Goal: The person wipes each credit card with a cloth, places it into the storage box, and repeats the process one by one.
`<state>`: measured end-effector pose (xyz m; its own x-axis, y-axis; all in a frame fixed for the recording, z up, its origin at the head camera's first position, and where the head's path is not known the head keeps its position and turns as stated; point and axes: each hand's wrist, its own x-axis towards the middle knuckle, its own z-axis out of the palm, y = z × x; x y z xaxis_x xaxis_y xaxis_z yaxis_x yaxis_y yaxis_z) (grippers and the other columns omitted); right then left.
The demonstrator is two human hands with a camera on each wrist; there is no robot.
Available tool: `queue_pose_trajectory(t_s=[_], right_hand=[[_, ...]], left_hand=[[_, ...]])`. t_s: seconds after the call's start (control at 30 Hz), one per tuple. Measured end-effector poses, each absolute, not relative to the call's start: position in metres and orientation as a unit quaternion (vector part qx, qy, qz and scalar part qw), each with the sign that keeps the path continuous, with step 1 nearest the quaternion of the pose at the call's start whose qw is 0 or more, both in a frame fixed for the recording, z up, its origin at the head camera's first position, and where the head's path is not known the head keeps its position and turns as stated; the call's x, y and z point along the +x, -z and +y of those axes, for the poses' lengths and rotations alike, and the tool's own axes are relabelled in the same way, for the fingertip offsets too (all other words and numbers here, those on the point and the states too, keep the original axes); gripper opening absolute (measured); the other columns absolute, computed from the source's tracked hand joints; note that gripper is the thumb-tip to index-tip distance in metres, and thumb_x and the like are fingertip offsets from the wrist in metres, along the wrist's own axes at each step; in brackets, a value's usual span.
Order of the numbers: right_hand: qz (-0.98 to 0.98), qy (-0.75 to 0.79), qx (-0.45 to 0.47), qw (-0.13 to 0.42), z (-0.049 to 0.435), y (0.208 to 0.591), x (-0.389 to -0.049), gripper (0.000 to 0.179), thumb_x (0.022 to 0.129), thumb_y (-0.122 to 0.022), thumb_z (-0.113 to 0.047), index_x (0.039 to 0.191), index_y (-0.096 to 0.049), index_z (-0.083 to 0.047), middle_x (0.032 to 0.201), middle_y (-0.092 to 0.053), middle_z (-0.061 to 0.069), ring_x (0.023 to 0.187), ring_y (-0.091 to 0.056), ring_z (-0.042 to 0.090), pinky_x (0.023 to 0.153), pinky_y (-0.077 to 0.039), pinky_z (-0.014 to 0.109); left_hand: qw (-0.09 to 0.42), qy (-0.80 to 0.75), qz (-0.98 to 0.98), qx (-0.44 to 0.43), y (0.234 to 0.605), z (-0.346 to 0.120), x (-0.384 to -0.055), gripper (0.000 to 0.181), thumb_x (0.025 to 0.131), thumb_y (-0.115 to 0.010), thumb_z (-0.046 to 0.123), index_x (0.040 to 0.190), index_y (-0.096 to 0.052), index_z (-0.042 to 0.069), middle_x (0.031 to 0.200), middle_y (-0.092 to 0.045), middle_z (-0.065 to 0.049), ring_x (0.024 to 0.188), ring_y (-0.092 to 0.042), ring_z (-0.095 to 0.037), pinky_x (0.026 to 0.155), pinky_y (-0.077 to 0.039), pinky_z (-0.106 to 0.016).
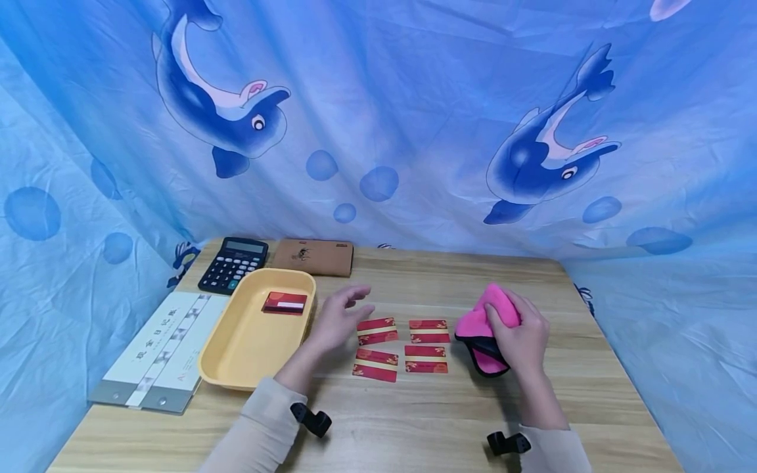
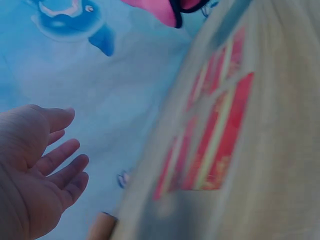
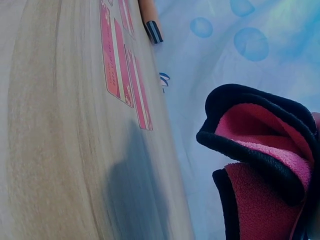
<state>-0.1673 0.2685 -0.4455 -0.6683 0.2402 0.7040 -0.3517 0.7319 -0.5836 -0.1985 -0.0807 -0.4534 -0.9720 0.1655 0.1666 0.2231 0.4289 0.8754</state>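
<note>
My right hand [image 1: 525,336] grips a folded pink cloth with black edging [image 1: 475,324], held up over the right part of the table. In the right wrist view the cloth [image 3: 260,197] shows its folds and dark trim, and the hand itself is almost wholly out of frame. My left hand [image 1: 337,320] hovers between the tray and the cards, holding nothing. Its fingers are relaxed and slightly bent in the left wrist view. Several red-and-gold cards [image 1: 427,366] lie in two rows on the table between the hands.
A yellow tray [image 1: 214,358] stands left of the left forearm, with one red card [image 1: 284,303] inside. Behind it are a black calculator [image 1: 233,265] and a brown wallet-like case [image 1: 322,258]. A white-and-grey booklet [image 1: 160,355] lies at the table's left edge. A dolphin-print curtain [image 1: 426,131] hangs behind the table.
</note>
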Motion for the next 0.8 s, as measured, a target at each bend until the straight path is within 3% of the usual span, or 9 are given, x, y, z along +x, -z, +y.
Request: queue_pose_trajectory(t_s=[0.27, 0.53, 0.8], right_hand=[[-0.841, -0.363, 0.028, 0.401, 0.269, 0.447, -0.166, 0.042, 0.076, -0.088, -0.007, 0.115, -0.074, -0.001, 0.107, -0.073, 0.02, 0.09, -0.069, 0.035, 0.07, -0.042, 0.016], [-0.836, -0.363, 0.036, 0.409, 0.272, 0.448, -0.167, 0.042, 0.075, -0.088, -0.006, 0.114, -0.075, 0.0, 0.105, -0.074, 0.02, 0.089, -0.069, 0.036, 0.07, -0.042, 0.016], [-0.834, -0.363, 0.046, 0.414, 0.274, 0.45, -0.168, 0.041, 0.074, -0.088, -0.004, 0.113, -0.076, -0.001, 0.102, -0.074, 0.019, 0.085, -0.07, 0.035, 0.068, -0.041, 0.015]], left_hand=[[0.007, 0.549, -0.829, -0.11, 0.487, -0.076, -0.195, 0.042, 0.094, -0.074, 0.015, 0.132, -0.063, 0.002, 0.128, -0.064, -0.017, 0.116, -0.064, -0.033, 0.099, -0.054, -0.045], [0.028, 0.509, -0.854, -0.104, 0.509, -0.077, -0.199, 0.044, 0.089, -0.079, 0.014, 0.129, -0.065, 0.003, 0.125, -0.066, -0.014, 0.118, -0.062, -0.031, 0.105, -0.048, -0.049], [0.025, 0.459, -0.883, -0.093, 0.521, -0.08, -0.204, 0.057, 0.077, -0.09, 0.018, 0.127, -0.067, 0.006, 0.126, -0.066, -0.012, 0.123, -0.057, -0.032, 0.108, -0.044, -0.05]])
